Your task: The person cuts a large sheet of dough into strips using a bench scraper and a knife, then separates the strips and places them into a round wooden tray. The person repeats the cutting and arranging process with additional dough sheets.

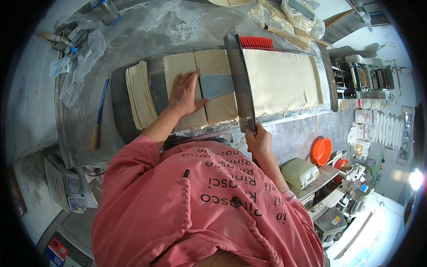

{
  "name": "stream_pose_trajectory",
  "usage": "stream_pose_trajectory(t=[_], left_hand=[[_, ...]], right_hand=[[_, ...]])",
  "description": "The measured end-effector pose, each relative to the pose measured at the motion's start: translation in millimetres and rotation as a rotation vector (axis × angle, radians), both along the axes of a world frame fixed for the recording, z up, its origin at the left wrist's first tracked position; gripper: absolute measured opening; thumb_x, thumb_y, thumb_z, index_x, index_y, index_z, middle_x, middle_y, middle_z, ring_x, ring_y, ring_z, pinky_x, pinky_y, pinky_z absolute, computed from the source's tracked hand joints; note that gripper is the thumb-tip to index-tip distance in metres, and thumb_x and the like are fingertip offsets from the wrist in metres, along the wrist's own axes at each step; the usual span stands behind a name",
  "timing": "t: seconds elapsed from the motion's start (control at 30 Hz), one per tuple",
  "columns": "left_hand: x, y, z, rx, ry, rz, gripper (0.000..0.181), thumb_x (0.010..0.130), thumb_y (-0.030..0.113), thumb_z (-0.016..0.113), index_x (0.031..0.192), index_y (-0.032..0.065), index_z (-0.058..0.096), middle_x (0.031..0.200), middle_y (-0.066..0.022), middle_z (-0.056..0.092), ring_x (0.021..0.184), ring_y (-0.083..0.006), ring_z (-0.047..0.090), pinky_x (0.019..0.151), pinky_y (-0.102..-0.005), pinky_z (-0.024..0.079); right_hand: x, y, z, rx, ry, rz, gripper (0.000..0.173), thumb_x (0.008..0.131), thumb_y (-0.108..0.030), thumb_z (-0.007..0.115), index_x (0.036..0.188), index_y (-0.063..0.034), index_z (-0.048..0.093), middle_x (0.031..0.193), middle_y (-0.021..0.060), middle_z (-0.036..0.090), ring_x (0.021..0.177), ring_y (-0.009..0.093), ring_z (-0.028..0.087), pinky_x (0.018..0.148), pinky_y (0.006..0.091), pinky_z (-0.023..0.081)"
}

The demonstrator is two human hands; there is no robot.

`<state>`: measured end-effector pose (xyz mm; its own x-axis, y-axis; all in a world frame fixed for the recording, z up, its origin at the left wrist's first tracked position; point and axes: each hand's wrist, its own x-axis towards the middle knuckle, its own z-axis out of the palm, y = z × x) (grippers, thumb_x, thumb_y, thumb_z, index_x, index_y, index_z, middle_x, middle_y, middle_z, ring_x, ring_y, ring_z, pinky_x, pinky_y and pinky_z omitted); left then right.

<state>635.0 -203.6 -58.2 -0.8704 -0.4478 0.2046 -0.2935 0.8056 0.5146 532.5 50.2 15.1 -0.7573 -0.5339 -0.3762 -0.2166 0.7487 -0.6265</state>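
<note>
My right hand [259,140] grips the near end of a long, broad-bladed knife [241,83], which stands on edge across the dough. To its right spreads a pale, folded or layered dough sheet [280,80]. Left of the blade lies a tan rectangular piece [213,61] crossed by a blue-grey band [217,85]; I cannot tell its material. My left hand [185,93] lies with fingers apart on a pale dough slab [178,68], fingertips and thumb at the tan piece's left edge. Farther left, a stack of thin dough sheets [141,95] leans on the dark board [120,96].
A red-bristled brush [256,42] sits behind the knife. A blue-edged blade with a wooden handle [95,137] lies at left, near plastic bags [86,56]. A straw brush [283,35] and dough scraps [265,13] are at back right. An orange basin [322,151] stands beyond a plastic jug [300,173].
</note>
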Motion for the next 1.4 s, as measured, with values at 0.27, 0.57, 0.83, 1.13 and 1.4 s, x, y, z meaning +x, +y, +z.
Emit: stream_pose_trajectory(t=[0.27, 0.57, 0.83, 1.13, 1.4], left_hand=[[-1, 0, 1, -0.071, 0.02, -0.019, 0.089, 0.064, 0.033, 0.075, 0.134, 0.0048, 0.028, 0.124, -0.0146, 0.044, 0.122, -0.0286, 0.037, 0.106, -0.0449, 0.021], [-139, -78, 87, 0.507, -0.318, 0.19, 0.06, 0.08, 0.059, 0.044, 0.095, 0.0039, 0.061, 0.102, -0.0159, 0.06, 0.101, -0.0308, 0.055, 0.085, -0.0402, 0.043], [-223, -83, 51, 0.521, -0.446, 0.229, 0.052, 0.08, 0.039, 0.038, 0.109, 0.0016, 0.059, 0.118, -0.0207, 0.055, 0.112, -0.0354, 0.051, 0.093, -0.0414, 0.039], [-225, -91, 55, 0.613, -0.607, 0.232, 0.045, 0.083, 0.025, 0.034, 0.116, 0.0042, 0.057, 0.126, -0.0137, 0.051, 0.117, -0.0311, 0.048, 0.095, -0.0396, 0.038], [-235, -114, 4, 0.705, -0.63, 0.182, 0.046, 0.081, 0.028, 0.036, 0.116, 0.0051, 0.057, 0.126, -0.0141, 0.052, 0.117, -0.0316, 0.047, 0.097, -0.0393, 0.036]], right_hand=[[-1, 1, -4, 0.019, -0.002, 0.006, 0.021, 0.082, -0.02, 0.05, 0.086, 0.0001, 0.055, 0.071, 0.0247, 0.059, 0.071, 0.043, 0.058, 0.063, 0.0486, 0.045], [-6, -5, -6, 0.057, -0.038, 0.031, 0.022, 0.082, -0.02, 0.048, 0.083, 0.0014, 0.053, 0.069, 0.0282, 0.057, 0.07, 0.046, 0.056, 0.063, 0.0517, 0.045], [-9, -15, 7, 0.169, 0.002, 0.088, 0.024, 0.08, -0.016, 0.046, 0.083, 0.0038, 0.057, 0.07, 0.0301, 0.057, 0.07, 0.047, 0.057, 0.066, 0.0528, 0.045], [-26, -32, 25, 0.26, -0.095, 0.139, 0.024, 0.077, -0.016, 0.047, 0.079, 0.0052, 0.057, 0.07, 0.0311, 0.057, 0.071, 0.048, 0.056, 0.067, 0.0527, 0.045], [-42, -65, 48, 0.42, -0.166, 0.158, 0.026, 0.079, -0.019, 0.047, 0.081, 0.0043, 0.058, 0.074, 0.0316, 0.057, 0.075, 0.049, 0.056, 0.07, 0.0531, 0.045]])
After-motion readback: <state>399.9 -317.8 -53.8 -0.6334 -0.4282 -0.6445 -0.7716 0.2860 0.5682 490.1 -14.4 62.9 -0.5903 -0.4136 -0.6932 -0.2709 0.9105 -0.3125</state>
